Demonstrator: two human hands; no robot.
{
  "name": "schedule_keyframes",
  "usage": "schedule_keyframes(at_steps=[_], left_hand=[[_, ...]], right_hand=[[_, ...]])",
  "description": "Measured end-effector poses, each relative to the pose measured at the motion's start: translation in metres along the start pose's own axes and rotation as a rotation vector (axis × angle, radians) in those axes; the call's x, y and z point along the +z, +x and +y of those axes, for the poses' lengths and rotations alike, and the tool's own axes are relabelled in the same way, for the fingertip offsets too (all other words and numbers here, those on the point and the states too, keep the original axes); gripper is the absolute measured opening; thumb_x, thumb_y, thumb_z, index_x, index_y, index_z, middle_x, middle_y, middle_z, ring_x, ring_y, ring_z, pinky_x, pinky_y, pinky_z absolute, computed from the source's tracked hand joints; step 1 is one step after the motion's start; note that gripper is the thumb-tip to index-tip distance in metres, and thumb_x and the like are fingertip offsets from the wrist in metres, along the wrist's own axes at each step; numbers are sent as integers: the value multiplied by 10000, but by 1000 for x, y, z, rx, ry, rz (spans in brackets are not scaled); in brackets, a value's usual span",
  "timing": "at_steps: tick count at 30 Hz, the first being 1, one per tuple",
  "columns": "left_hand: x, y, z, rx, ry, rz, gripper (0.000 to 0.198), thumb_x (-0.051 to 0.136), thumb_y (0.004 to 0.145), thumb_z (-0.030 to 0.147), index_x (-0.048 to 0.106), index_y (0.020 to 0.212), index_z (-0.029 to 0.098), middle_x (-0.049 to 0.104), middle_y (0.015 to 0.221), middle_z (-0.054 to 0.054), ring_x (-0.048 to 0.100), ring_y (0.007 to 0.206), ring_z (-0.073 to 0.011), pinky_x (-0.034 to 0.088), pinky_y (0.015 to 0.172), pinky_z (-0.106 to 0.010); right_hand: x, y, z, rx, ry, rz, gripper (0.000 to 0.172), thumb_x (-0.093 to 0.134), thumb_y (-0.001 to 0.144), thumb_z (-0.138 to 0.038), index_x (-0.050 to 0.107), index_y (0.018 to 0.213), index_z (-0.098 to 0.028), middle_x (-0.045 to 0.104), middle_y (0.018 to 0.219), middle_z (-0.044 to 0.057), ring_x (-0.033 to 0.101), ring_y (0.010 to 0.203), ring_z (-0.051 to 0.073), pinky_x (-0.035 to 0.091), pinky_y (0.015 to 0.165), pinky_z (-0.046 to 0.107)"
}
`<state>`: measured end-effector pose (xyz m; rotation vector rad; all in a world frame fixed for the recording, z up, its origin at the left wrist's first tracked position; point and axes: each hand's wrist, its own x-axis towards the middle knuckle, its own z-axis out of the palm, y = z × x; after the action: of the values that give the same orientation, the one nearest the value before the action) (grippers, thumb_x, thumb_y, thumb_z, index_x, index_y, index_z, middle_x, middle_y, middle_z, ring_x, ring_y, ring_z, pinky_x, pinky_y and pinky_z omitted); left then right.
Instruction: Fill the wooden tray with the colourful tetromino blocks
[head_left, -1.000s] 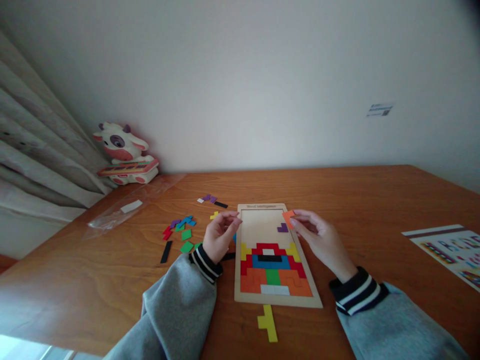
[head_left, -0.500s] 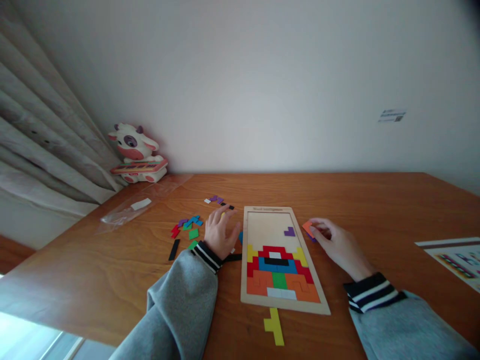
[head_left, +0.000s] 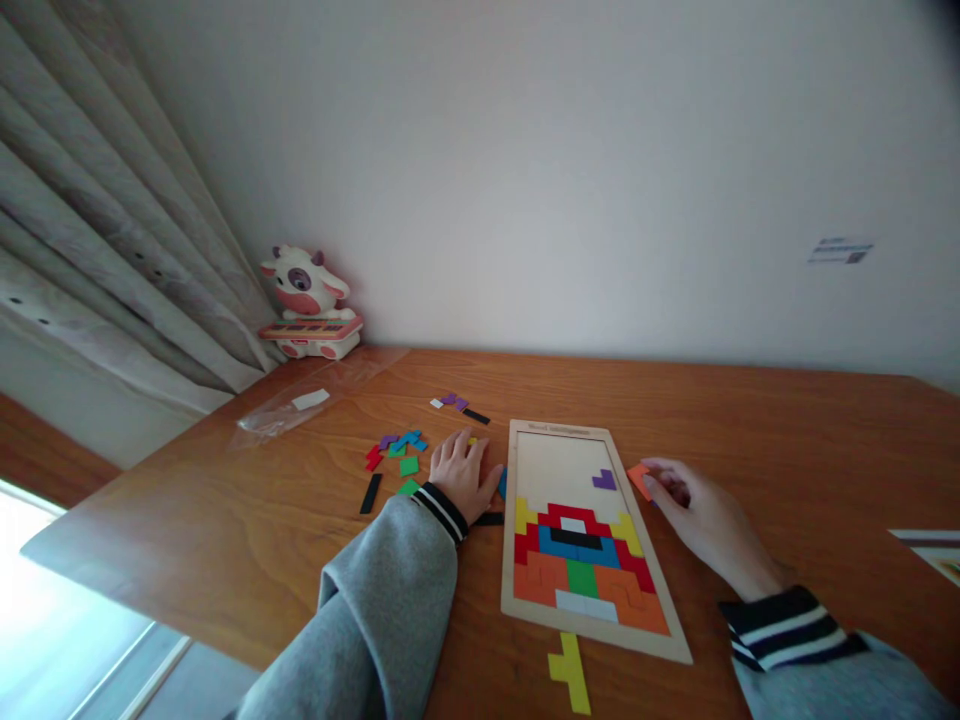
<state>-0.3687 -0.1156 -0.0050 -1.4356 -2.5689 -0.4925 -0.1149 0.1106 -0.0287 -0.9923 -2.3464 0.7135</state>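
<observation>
A wooden puzzle board (head_left: 597, 625) lies on the table, its lower half filled with red, yellow, blue, orange, green, white and black pieces. One loose purple piece (head_left: 604, 480) rests in its bare upper half. To the right of the frame, my right hand (head_left: 694, 510) pinches an orange puzzle piece (head_left: 639, 481) between thumb and fingers; a bit of purple shows under it. My left hand (head_left: 463, 475) is spread low over loose pieces left of the board, fingers apart. A blue piece (head_left: 502, 484) peeks out by its thumb, and a black piece (head_left: 490, 519) lies near the wrist.
Green (head_left: 409, 466), red, blue and purple pieces lie scattered at left, near a black strip (head_left: 370, 493). A yellow piece (head_left: 570, 672) sits below the board. Behind are a clear plastic bag (head_left: 277, 415) and a cow toy (head_left: 311, 305). A printed sheet (head_left: 926, 545) lies far right.
The view has turned left, so everything sits further right. My left hand has lowered and flattened among the loose pieces. My right hand still grips the orange piece beside the board.
</observation>
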Motion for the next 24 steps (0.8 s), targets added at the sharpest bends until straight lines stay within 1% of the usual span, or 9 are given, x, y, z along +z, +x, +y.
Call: schedule_keyframes(at_steps=[4,6,7,9,12,15,17,20,24], left_hand=[[-2,-1,-13,-318,110,25,846,496,766,777,508,1378,193,303,1541,-221,227,1391,-521,164,1041,-742],[-2,-2,-22,-424,144,-5,955,439,731,846,463,1415,180,299,1535,-249,213,1388,-540,161,1020,-758],[-3,-2,-25,-432,156,-18,963,419,735,852,454,1420,176,315,1526,-252,225,1389,-529,164,1028,-748],[-4,-1,-28,-389,174,-24,916,416,766,823,467,1404,168,362,1504,-244,266,1388,-494,178,1061,-705],[-9,1,-27,-305,185,-18,714,441,862,686,519,1349,170,443,1454,-215,360,1351,-434,258,1081,-625],[-18,5,-29,-273,200,-18,474,435,946,487,561,1289,185,474,1423,-178,475,1254,-377,397,1009,-536],[-24,8,-35,-263,220,-10,394,432,962,394,589,1241,164,479,1404,-176,513,1210,-351,437,978,-479],[-31,11,-53,-254,230,-18,373,498,937,398,621,1174,137,553,1294,-177,540,1177,-330,444,981,-427],[-37,11,-75,-250,174,-63,298,564,898,366,654,1103,169,653,1113,-126,624,1041,-287,488,907,-373]], right_hand=[[1,0,2,-21,-2,11,385,475,858,-501,642,1072,-228,719,925,86,665,790,249,533,709,384],[1,0,1,-21,-8,15,382,476,854,-503,644,1065,-232,718,912,83,663,774,248,534,702,385],[1,0,1,-22,-13,13,384,474,856,-502,643,1069,-231,717,912,83,661,772,247,534,702,386],[0,-1,0,-22,-26,3,395,470,859,-505,641,1080,-225,713,917,85,656,773,247,531,703,389],[0,-1,0,-12,-39,-9,418,466,861,-518,643,1091,-217,705,938,93,650,797,252,526,722,397],[0,-1,0,-3,-31,-13,422,468,860,-521,642,1097,-217,701,976,94,650,827,255,522,745,401],[0,0,1,-6,-19,-16,423,468,861,-519,639,1104,-218,702,983,93,651,834,254,522,745,396],[-1,0,1,-9,-13,-13,430,471,859,-521,643,1107,-214,705,973,94,654,830,255,524,738,392],[0,0,2,-23,-18,6,428,477,864,-512,660,1099,-205,700,1011,113,656,839,257,530,755,399]])
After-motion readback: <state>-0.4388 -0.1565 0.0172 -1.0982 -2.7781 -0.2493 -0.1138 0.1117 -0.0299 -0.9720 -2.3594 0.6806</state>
